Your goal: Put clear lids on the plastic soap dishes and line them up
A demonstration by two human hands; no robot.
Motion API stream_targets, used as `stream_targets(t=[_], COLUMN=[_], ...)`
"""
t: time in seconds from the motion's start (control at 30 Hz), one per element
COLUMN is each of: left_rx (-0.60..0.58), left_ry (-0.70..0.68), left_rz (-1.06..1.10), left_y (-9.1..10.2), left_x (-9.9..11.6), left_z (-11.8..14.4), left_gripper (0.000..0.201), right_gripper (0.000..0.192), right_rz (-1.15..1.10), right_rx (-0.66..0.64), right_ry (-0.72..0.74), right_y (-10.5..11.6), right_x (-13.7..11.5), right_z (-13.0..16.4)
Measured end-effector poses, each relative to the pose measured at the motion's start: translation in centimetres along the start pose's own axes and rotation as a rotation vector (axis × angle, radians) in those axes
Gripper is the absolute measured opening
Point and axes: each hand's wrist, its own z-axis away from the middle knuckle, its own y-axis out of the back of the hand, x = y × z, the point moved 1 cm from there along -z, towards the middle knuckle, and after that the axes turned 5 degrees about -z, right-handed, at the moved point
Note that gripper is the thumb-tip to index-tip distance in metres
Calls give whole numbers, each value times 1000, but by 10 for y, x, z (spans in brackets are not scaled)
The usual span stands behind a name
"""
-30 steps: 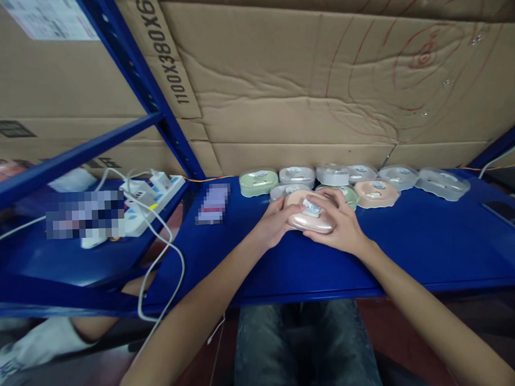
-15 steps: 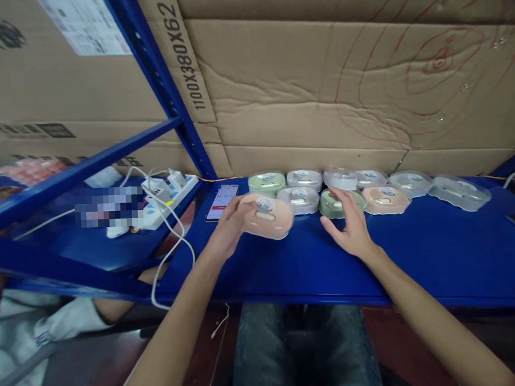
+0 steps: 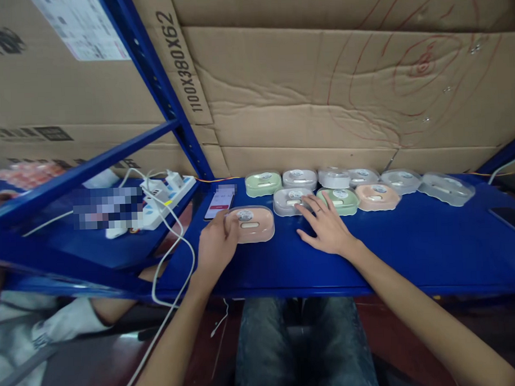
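My left hand (image 3: 219,239) grips the left end of a peach oval plastic box (image 3: 261,228), which lies level at the tabletop. The box has a clear cover, a round sticker and a pale oblong patch in the middle. My right hand (image 3: 328,227) is open with fingers apart, reaching over the front of a grey oval box (image 3: 286,203) and a green one (image 3: 344,200). Whether its fingertips touch them I cannot tell. Beside these stands another peach box (image 3: 378,197). Behind are a second green box (image 3: 263,184) and several grey or clear ones.
On the blue table (image 3: 395,256), a phone (image 3: 221,201) lies left of the boxes, a dark flat device (image 3: 512,220) far right. Left of a blue metal post are a power strip (image 3: 173,196), white cables (image 3: 190,246) and another person's sleeve (image 3: 71,323). Cardboard (image 3: 279,91) stands behind.
My left hand has brought the peach box down and left onto the tabletop. My right hand has moved left, from the green box toward the grey one. The view has shifted slightly.
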Motion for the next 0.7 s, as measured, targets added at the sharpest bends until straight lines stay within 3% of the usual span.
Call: stream_targets(t=[0.1,0.17,0.3,0.43,0.57,0.7], left_rx=[106,139,63,12,-36,-86], left_ry=[-84,-215,-468,-474,-493,-491], left_rz=[-58,-68,-109,-154,-163,-128], left_y=[-3,-4,-8,-16,-23,-29], left_x=[4,7,14,15,17,24], left_z=[9,16,30,30,19,5], left_gripper=[55,52,50,56,59,60], right_gripper=[63,60,70,69,85,78], right_rz=[-18,-33,-100,-139,-160,-229], right_rx=[76,114,84,56,56,78], right_ry=[-11,-3,47,32,-6,27], right_y=[2,2,1,1,6,12], right_x=[-1,-1,1,2,5,7], right_z=[1,2,3,3,4,7])
